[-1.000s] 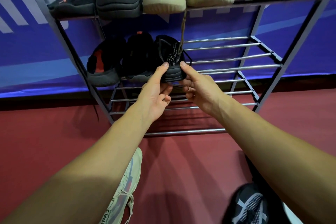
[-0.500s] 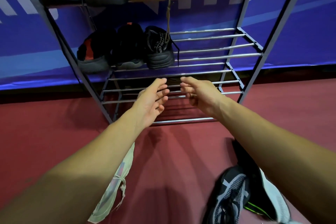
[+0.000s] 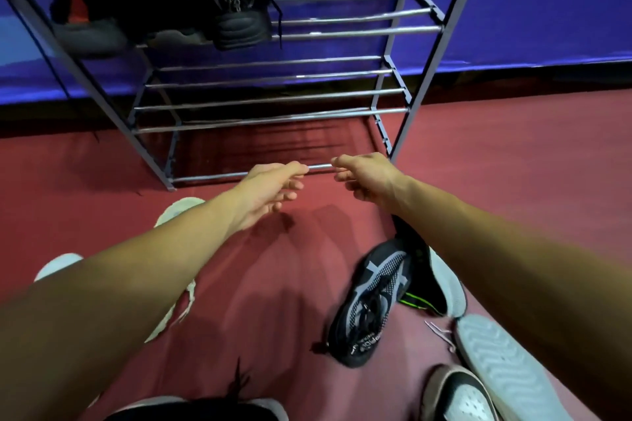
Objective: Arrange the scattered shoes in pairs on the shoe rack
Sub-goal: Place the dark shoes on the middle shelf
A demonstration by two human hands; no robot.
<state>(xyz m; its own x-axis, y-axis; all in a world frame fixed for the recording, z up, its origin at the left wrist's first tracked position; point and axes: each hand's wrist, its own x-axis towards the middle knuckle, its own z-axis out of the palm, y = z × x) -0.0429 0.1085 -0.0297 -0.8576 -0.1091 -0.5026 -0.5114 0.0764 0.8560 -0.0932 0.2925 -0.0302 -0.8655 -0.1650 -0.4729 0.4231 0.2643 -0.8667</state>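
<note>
The metal shoe rack (image 3: 393, 113) stands ahead against a blue wall. On its middle shelf sit a black shoe (image 3: 239, 10) and, to its left, two more dark shoes, one with red trim (image 3: 85, 24). My left hand (image 3: 273, 191) and my right hand (image 3: 366, 178) hover empty, fingers loosely apart, low in front of the rack's bottom bar. On the floor lie a black and grey sneaker (image 3: 372, 301), a black shoe with a white sole (image 3: 441, 280) under my right arm, and pale sneakers (image 3: 178, 212) under my left arm.
An upturned white sole (image 3: 506, 362) and a grey-toed shoe (image 3: 458, 396) lie at the lower right. A dark shoe (image 3: 205, 410) sits at the bottom edge. The floor (image 3: 266, 284) is red. The rack's two lower shelves hold nothing.
Both hands let go of the black shoe on the middle shelf and drew back down toward the floor. The view tilted downward, showing more floor shoes.
</note>
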